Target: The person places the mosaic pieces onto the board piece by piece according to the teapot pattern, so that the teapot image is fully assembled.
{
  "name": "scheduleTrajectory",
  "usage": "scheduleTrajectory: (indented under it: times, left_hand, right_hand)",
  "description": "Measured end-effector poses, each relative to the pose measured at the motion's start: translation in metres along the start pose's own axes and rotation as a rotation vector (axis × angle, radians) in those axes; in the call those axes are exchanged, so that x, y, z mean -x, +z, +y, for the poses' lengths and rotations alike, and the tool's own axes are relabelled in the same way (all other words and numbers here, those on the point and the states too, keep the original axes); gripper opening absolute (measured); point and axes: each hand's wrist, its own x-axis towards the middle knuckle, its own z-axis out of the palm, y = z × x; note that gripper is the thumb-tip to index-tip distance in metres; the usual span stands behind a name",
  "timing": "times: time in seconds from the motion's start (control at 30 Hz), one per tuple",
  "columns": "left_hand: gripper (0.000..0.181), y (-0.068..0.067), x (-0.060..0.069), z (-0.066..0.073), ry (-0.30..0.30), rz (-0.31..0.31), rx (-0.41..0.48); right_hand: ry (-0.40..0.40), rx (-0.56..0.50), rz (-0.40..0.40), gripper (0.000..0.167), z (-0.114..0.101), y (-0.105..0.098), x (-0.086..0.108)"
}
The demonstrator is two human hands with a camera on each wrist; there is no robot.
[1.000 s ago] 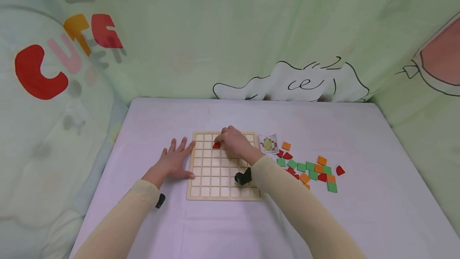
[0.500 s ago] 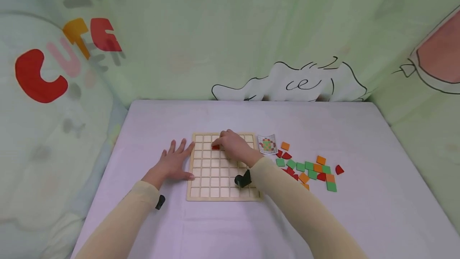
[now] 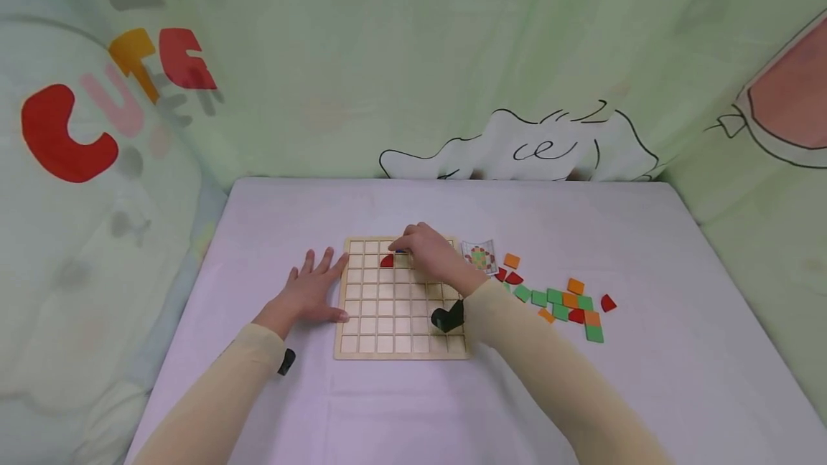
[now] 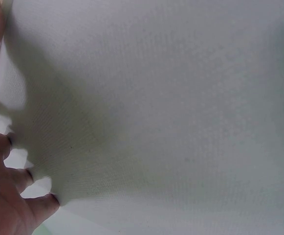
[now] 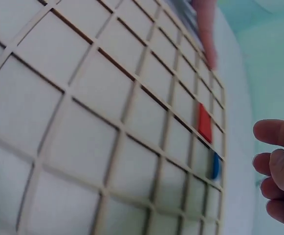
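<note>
A wooden grid board (image 3: 377,359) lies on the table. A red quarter-circle tile (image 3: 387,261) sits in one of its upper cells, and a blue piece (image 5: 215,165) shows in a neighbouring cell in the right wrist view. My right hand (image 3: 429,253) hovers over the board's top edge beside these pieces, partly covering the blue one in the head view. Nothing shows between its loosely bent fingers in the right wrist view. Spread out flat, my left hand (image 3: 310,289) rests on the cloth, its thumb and index fingertip at the board's left edge.
A small pattern card (image 3: 479,257) lies right of the board. Beyond it are scattered green tiles (image 3: 539,298), orange squares (image 3: 576,286) and red quarter-circles (image 3: 608,303). My right forearm hides part of this group. Curtains (image 3: 310,92) stand behind the table.
My right hand has let go of the red tile and lifted slightly up and to the right. The red tile now shows uncovered, and the blue piece has come into view. My left hand stays put.
</note>
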Motion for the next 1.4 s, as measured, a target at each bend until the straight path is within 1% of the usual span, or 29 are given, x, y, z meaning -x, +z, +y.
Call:
scheduleTrajectory:
  times: [0.07,0.13,0.23,0.33,0.4,0.5,0.57,0.63,0.8,0.9,1.0,1.13,1.4]
  left_hand:
    - [0.114,-0.001,0.001,0.002,-0.001,-0.004,-0.01]
    - [0.114,-0.002,0.001,0.004,0.0,-0.007,-0.016]
    - [0.114,-0.003,0.002,0.005,0.004,-0.009,-0.015]
    - [0.114,-0.003,0.002,0.003,0.009,-0.008,-0.01]
    - [0.114,-0.001,0.002,0.001,0.013,-0.007,-0.014]
    - [0.114,-0.001,0.002,-0.001,0.012,-0.009,-0.017]
    - [0.114,-0.002,0.002,-0.002,0.012,-0.01,-0.01]
    - [0.114,-0.002,0.003,-0.001,0.01,-0.014,-0.003]
    - [0.114,-0.003,0.004,0.0,0.016,-0.014,-0.007]
    - [0.114,-0.003,0.003,0.001,0.024,-0.014,-0.008]
    - [0.114,-0.002,0.003,0.001,0.019,-0.016,0.002]
    - [0.114,-0.001,0.003,0.001,0.013,-0.013,-0.002]
    - [0.115,-0.002,0.003,0.001,0.019,-0.005,-0.004]
  right_hand:
    - [0.02,-0.026,0.034,0.03,0.008,-0.013,0.011]
    - [0.068,-0.061,0.061,0.029,0.019,-0.026,0.025]
    - [0.116,-0.118,0.117,0.028,0.042,-0.045,0.049]
    - [0.172,-0.168,0.169,0.027,0.069,-0.058,0.077]
    - [0.221,-0.186,0.193,0.027,0.085,-0.063,0.095]
    - [0.324,-0.225,0.209,0.029,0.105,-0.065,0.118]
    - [0.377,-0.248,0.213,0.03,0.116,-0.063,0.13]
    - [0.42,-0.267,0.207,0.031,0.127,-0.058,0.138]
    - [0.459,-0.277,0.168,0.031,0.144,-0.038,0.143]
    - [0.486,-0.291,0.149,0.032,0.147,-0.027,0.142]
    - [0.507,-0.305,0.131,0.034,0.149,-0.018,0.14]
    - [0.523,-0.301,0.112,0.037,0.151,-0.01,0.136]
    - [0.526,-0.279,0.122,0.036,0.151,-0.008,0.13]
